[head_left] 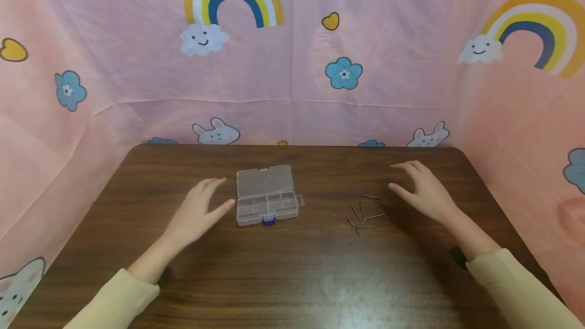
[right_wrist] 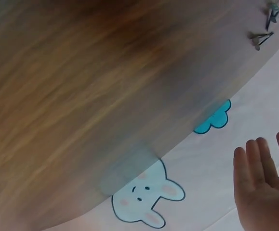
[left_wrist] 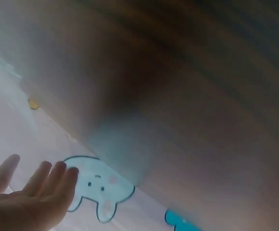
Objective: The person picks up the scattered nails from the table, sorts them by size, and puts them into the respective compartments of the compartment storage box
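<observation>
Fingers of the left hand [head_left: 196, 212] are extended and relaxed, with the thumb spread away from them. Just right of this thumb stands a clear plastic box [head_left: 244, 217], divided into compartments; contact between thumb and box cannot be confirmed. Its lid [head_left: 265, 183] is folded back on the side away from the person, a blue latch [head_left: 269, 221] sits on the near wall, and a hanging tab [head_left: 300, 200] projects from the end farther from the left hand. Fingers of the right hand [head_left: 427, 196] are likewise extended, thumb spread clear. Left of this hand, and slightly nearer the person, lie loose nails [head_left: 362, 211], several of them crossing. One short thin piece [head_left: 333, 216] lies apart, between nails and box. Below both hands is a brown wood-grain table [head_left: 297, 278]. Beyond the fingertips, past the far table edge, hangs a pink cloth [head_left: 292, 75] printed with rainbows, flowers and rabbits
</observation>
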Demonstrator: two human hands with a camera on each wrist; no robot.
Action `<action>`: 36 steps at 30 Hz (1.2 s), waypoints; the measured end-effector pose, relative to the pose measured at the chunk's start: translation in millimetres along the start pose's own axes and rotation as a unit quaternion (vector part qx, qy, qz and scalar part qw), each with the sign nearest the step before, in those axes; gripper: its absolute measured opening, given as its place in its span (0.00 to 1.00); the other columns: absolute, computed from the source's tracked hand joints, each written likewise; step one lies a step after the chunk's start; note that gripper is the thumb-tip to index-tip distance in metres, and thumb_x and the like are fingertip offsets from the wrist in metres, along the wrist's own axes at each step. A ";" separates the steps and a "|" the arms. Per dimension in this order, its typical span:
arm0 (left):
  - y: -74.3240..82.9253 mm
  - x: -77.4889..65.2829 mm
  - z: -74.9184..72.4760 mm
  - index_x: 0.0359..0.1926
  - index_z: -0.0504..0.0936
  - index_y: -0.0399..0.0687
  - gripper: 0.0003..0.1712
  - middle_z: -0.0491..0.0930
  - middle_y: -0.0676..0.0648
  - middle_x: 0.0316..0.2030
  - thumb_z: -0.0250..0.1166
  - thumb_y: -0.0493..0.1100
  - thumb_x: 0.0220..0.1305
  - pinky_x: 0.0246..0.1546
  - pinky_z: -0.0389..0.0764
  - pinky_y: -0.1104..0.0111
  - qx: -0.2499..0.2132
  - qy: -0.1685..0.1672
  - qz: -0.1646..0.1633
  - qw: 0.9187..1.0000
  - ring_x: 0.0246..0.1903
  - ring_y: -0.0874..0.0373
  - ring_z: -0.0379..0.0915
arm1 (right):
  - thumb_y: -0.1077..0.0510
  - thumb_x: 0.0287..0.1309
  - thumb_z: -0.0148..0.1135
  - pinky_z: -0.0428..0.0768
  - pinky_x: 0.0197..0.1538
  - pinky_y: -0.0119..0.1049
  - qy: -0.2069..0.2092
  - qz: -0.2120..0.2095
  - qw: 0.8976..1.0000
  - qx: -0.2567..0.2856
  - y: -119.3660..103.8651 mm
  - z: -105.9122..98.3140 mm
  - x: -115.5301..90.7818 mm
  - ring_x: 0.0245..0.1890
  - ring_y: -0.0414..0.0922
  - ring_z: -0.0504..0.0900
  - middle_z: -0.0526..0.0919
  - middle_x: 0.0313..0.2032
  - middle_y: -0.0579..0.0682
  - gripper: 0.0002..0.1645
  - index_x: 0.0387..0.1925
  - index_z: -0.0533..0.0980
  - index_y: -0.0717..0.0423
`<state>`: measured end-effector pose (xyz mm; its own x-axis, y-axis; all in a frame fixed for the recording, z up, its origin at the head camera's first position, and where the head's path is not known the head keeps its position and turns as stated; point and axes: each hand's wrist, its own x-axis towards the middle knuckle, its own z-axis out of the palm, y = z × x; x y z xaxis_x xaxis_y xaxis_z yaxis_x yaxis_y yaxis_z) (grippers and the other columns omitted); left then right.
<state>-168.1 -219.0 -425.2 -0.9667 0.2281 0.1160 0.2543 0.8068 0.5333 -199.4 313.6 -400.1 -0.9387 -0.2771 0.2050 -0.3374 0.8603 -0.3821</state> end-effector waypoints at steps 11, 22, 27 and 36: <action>12.0 9.1 8.6 0.74 0.69 0.38 0.34 0.73 0.31 0.72 0.66 0.51 0.76 0.66 0.79 0.40 -0.187 -0.060 -0.110 0.974 0.65 0.36 0.77 | 0.61 0.68 0.71 0.83 0.55 0.59 -0.013 -0.025 0.996 0.080 -3.8 18.8 21.0 0.51 0.58 0.86 0.87 0.50 0.59 0.16 0.54 0.83 0.62; 10.7 12.0 17.4 0.76 0.65 0.33 0.41 0.74 0.28 0.69 0.72 0.45 0.71 0.63 0.83 0.45 -0.245 -0.090 -0.154 0.953 0.63 0.36 0.79 | 0.65 0.64 0.73 0.84 0.42 0.34 -0.111 0.016 0.987 0.119 0.6 37.8 32.4 0.40 0.46 0.86 0.89 0.40 0.55 0.09 0.46 0.86 0.62; 12.3 13.8 19.2 0.76 0.63 0.30 0.42 0.74 0.27 0.68 0.72 0.42 0.70 0.63 0.83 0.47 -0.255 -0.091 -0.158 0.949 0.62 0.36 0.79 | 0.67 0.63 0.73 0.84 0.39 0.29 -0.127 0.018 0.983 0.132 3.0 41.6 32.2 0.36 0.43 0.85 0.88 0.36 0.54 0.07 0.43 0.86 0.62; 14.3 17.3 18.3 0.75 0.65 0.28 0.39 0.75 0.27 0.68 0.70 0.43 0.72 0.68 0.79 0.42 -0.259 -0.095 -0.176 0.945 0.64 0.35 0.79 | 0.67 0.63 0.73 0.81 0.37 0.29 -0.140 0.020 0.983 0.118 5.9 42.5 35.4 0.33 0.40 0.83 0.90 0.34 0.52 0.03 0.39 0.87 0.61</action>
<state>-180.7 -193.5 -431.0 -0.9539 0.1292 -0.2709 -0.1771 0.4866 0.8555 -237.6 290.6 -433.4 -0.9227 -0.3812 -0.0579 -0.2762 0.7582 -0.5906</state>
